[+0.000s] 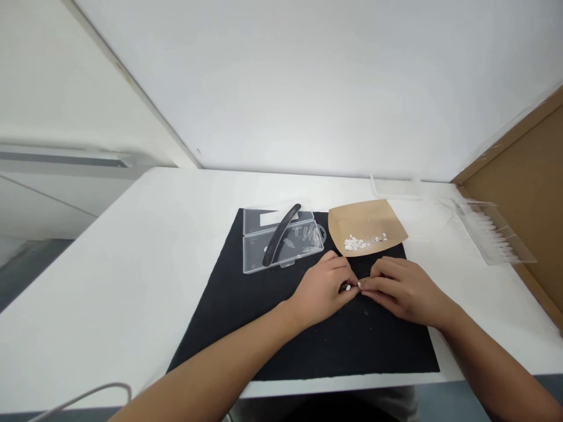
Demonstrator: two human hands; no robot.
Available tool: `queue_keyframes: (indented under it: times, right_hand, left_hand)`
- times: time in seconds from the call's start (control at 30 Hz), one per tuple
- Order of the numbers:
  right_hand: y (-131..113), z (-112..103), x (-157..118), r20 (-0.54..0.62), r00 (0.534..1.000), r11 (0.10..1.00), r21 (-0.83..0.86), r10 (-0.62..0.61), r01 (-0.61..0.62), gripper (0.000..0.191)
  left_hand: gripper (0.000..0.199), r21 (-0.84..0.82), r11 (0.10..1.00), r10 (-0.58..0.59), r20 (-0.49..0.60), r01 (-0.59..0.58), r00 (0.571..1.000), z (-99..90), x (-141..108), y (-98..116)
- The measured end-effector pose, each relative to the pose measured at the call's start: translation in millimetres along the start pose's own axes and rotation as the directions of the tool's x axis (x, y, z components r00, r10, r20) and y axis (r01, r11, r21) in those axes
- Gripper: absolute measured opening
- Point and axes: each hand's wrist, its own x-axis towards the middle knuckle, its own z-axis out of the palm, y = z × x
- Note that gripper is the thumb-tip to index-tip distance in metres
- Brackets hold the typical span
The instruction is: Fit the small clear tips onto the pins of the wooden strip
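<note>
Over the black mat, my left hand and my right hand meet at their fingertips. Both are closed in a pinch. A tiny white piece shows by the left fingers, and another small white bit lies where the fingertips meet; which hand grips it is unclear. Just beyond them stands a brown paper tray holding several small white pieces. To its left, an open clear plastic case contains clear slivers, and a curved black file rests across it.
Clear plastic trays with white pieces stand at the right, beside a brown cardboard panel. Another clear plastic piece sits near the back wall. A cable curves at the front left of the white table.
</note>
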Motion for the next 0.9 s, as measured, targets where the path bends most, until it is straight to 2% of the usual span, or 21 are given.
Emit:
queue_keyframes:
  times: [0.07, 0.17, 0.33, 0.47, 0.73, 0.9]
  right_hand:
    - [6, -2, -2, -0.026, 0.999, 0.999, 0.023, 0.027, -0.026, 0.010]
    - [21, -9, -8, -0.120, 0.980, 0.986, -0.022, 0.159, -0.163, 0.009]
    - [53, -28, -23, -0.269, 0.889, 0.895, -0.153, 0.371, -0.420, 0.015]
    - [75, -38, -37, -0.252, 0.805, 0.762, -0.265, 0.537, -0.591, 0.019]
    - [97, -44, -52, -0.185, 0.744, 0.697, -0.262, 0.642, -0.667, 0.023]
    - [104, -46, -57, -0.130, 0.741, 0.698, -0.260, 0.659, -0.667, 0.023]
  left_hand:
    - [0.008, 0.001, 1.000, -0.001, -0.010, 0.001, 1.000, -0.2, 0, 1]
    - [0.007, 0.000, 1.000, -0.005, -0.013, 0.005, 1.000, -1.2, -1, 3]
    - [0.006, -0.017, 0.999, 0.030, -0.011, -0.030, 0.999, -1.8, -3, 3]
    - [0.008, -0.012, 0.997, 0.075, -0.005, -0.075, 0.997, 0.6, -4, 0]
    - [0.007, 0.010, 0.998, 0.060, 0.008, -0.060, 0.998, 2.2, -3, 1]
    - [0.024, 0.038, 0.999, 0.031, 0.075, -0.034, 0.997, -0.3, -3, 0]
